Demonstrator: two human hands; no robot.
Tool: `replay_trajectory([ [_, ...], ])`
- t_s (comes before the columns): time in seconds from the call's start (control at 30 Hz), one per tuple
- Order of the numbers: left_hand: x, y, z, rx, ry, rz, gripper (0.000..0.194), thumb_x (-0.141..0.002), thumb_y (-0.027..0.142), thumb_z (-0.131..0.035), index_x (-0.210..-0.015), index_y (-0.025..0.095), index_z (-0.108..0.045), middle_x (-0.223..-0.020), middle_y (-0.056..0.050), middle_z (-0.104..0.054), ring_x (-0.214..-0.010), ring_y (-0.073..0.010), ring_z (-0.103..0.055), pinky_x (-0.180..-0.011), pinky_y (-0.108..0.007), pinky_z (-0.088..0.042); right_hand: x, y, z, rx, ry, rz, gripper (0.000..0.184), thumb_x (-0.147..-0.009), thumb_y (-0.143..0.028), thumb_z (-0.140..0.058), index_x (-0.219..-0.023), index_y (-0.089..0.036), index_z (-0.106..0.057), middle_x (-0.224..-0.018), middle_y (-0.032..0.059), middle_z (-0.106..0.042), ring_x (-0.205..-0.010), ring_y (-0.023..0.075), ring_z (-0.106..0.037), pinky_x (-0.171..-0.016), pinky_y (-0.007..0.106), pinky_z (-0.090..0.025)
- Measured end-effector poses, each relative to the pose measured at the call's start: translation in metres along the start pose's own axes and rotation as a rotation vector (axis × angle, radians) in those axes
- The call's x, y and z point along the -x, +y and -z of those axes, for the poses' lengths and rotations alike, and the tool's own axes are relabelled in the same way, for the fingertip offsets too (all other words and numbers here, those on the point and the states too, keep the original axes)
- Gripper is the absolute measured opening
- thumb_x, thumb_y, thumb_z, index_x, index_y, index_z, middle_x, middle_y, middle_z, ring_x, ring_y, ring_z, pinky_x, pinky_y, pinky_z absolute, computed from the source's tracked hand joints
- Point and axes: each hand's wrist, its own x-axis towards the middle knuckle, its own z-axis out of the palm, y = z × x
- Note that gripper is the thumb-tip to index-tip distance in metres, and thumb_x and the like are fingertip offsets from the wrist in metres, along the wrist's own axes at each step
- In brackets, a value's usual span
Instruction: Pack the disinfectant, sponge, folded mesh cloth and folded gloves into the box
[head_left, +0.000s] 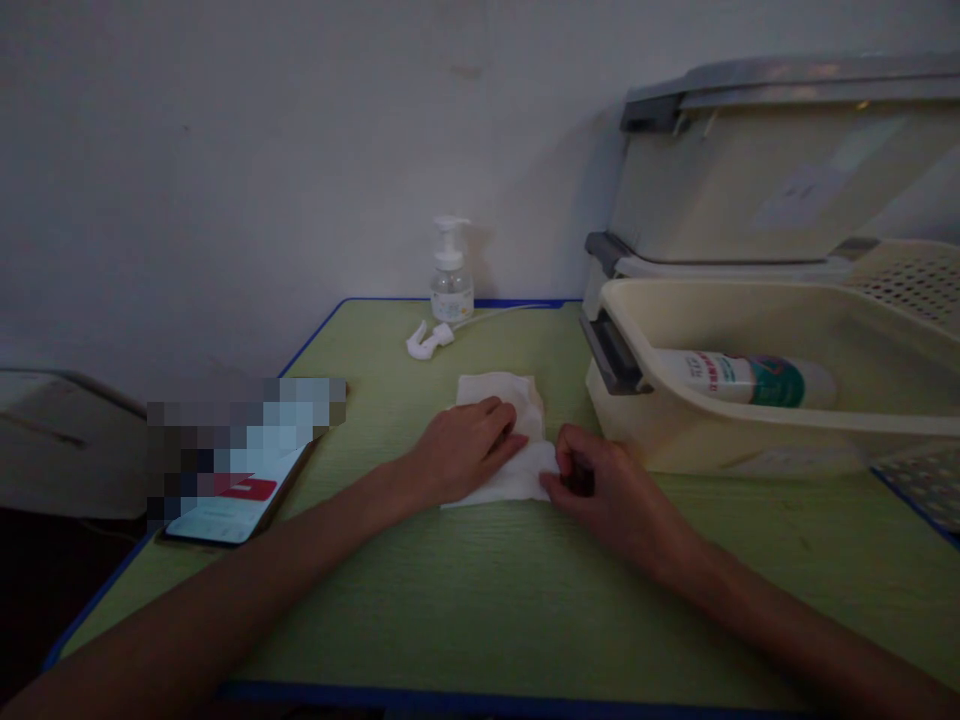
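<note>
A folded white cloth (499, 388) lies on the green table in front of me; whether it is fabric or paper is unclear. My left hand (469, 448) rests across its middle, fingers bent and thumb closed down against the material. At the right edge, my right hand (600, 490) pinches a fold between thumb and index finger, its other fingers curled in. Part of the cloth is hidden beneath my left hand.
A clear pump bottle (451, 285) stands by the wall, with a white spray nozzle and tube (431, 342) before it. A phone (247, 490) lies left. At right, a cream bin (645, 430) holds a white-and-green bottle (742, 378); a lidded box (735, 185) rises behind.
</note>
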Motion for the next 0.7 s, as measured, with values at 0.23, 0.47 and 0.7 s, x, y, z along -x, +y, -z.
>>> replay_trajectory([
  [0.23,0.005,0.015,0.001,-0.180,-0.013,0.052,0.027,-0.094,0.035,-0.033,-0.099,0.015,-0.051,-0.094,-0.010,-0.056,-0.083,-0.0247,-0.059,-0.063,-0.035,-0.050,0.005,0.005,0.000,0.367,0.043,0.337,0.021,-0.074,-0.010,-0.059,-0.094,-0.017,-0.056,-0.094,0.0090,-0.060,-0.084,0.0222,-0.060,-0.072,0.036,-0.051],
  [0.47,0.007,0.014,-0.003,-0.238,0.055,0.045,0.025,-0.091,0.035,-0.041,-0.097,0.013,-0.052,-0.097,-0.013,-0.054,-0.092,-0.0286,-0.052,-0.074,-0.041,-0.048,0.004,0.004,0.000,0.519,0.007,0.523,0.020,-0.079,-0.008,-0.057,-0.099,-0.013,-0.060,-0.093,0.0098,-0.068,-0.090,0.0259,-0.061,-0.078,0.042,-0.051],
  [0.7,0.012,0.014,0.000,-0.240,0.095,0.013,0.023,-0.090,0.033,-0.045,-0.095,0.013,-0.054,-0.099,-0.012,-0.054,-0.094,-0.0283,-0.050,-0.078,-0.043,-0.045,0.007,0.002,-0.003,0.654,0.010,0.492,0.017,-0.077,-0.005,-0.054,-0.091,-0.014,-0.058,-0.075,0.0091,-0.067,-0.071,0.0251,-0.063,-0.065,0.037,-0.050],
])
